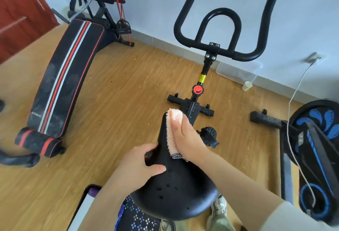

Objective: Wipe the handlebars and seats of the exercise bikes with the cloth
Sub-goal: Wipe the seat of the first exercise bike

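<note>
In the middle of the wooden floor [128, 87], the nearest bike's black seat [176, 190] points its narrow nose away from the person, toward the handlebars [225, 29]. The broad rear lies closest to them. The pink cloth [173, 120] is draped over the nose. The right hand [187, 137] lies flat on it and presses it down, with no clenched grip that I can see. The left hand [139, 164] has its grip on the seat's left edge at the waist, thumb on top and fingers curled under, which I take to be steadying it.

The cloth sits at the far end of the seat's long axis. The wide rear is bare behind the right hand, so the next stroke probably has to come back along that line toward the person. The handlebars stand well apart beyond. A second bike [315, 139] stands to the right.
</note>
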